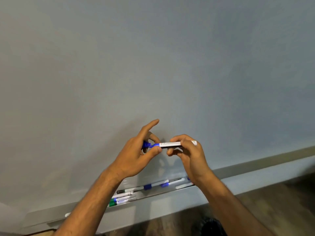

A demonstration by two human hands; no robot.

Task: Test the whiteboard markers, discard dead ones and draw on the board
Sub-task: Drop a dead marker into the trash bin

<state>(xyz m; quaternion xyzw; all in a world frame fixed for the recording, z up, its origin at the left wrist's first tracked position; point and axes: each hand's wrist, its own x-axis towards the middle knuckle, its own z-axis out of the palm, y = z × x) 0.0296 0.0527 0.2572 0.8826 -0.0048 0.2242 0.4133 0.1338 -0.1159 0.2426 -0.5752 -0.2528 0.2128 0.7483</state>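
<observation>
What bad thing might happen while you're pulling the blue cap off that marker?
The left hand pinches the blue cap while the right hand grips the marker by its barrel. If the cap pops off suddenly, it might slip and fall toward the tray or floor. The inky tip could also smear the fingers or mark the whiteboard by accident.

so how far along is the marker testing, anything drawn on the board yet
Early on. Done: nothing shows on the whiteboard, no test strokes or drawing. In hand: the left hand pinches the blue cap while the right hand holds the barrel of the marker; whether the cap is coming off or going on isn't clear. Left: several more markers lie in the tray.
</observation>
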